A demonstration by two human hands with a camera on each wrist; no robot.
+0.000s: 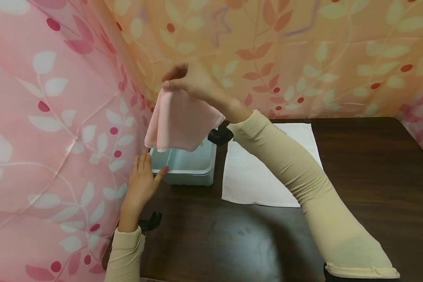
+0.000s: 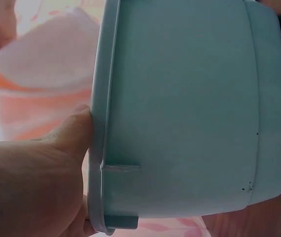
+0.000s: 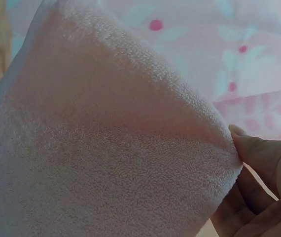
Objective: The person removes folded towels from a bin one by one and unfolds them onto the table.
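A pink cloth (image 1: 187, 121) is held up by the right hand (image 1: 195, 80), pinched at its upper edge between thumb and fingers, and is suspended in loose folds over a light blue bin (image 1: 192, 179). In the head view the far part of the bin is covered by the cloth; whether the bin is touched by the cloth's lower edge cannot be told. In the right wrist view a fuzzy pile is shown, with the cloth drawn to a point at the fingertips. The bin's near left corner is touched by the left hand (image 1: 141, 182), which is kept unclenched, its fingers laid fairly straight and its thumb placed at the near edge. The bin is set towards the left of the dark brown worktop (image 1: 377, 188). To its right, a white cloth (image 1: 257, 182) is spread flat, partly hidden by the right forearm's beige sleeve (image 1: 285, 160). The worktop is bordered by patterned pink fabric (image 1: 74, 141) on the left and yellow-orange fabric (image 1: 303, 25) behind
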